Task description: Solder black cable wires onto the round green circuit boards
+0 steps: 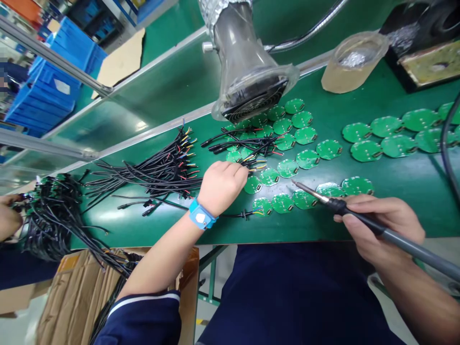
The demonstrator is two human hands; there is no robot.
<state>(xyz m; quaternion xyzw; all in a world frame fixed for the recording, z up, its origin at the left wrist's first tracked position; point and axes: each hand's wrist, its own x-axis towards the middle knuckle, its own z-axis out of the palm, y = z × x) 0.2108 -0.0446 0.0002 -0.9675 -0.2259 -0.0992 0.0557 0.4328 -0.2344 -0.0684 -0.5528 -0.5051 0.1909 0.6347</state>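
My left hand (223, 186), with a blue wrist strap (201, 214), reaches over the green circuit boards (269, 177). Its fingers are closed at the end of a black cable (251, 165) with coloured wire tips; the fingertips are partly hidden. In my right hand (390, 225) is a soldering iron (336, 206), its tip pointing left above the gap between two rows of boards. Below the left hand, one cable with a black grommet (246, 215) lies with its coloured wires at a board (262, 207). More loose cables (247, 143) lie across boards further back.
A fume extractor nozzle (251, 81) hangs over the back boards. Cable bundles (154, 167) lie left. A plastic cup (354, 62) and a soldering stand (427, 62) stand back right. Another person's hand (9, 218) is by wired boards at far left. A cardboard box (79, 297) sits below.
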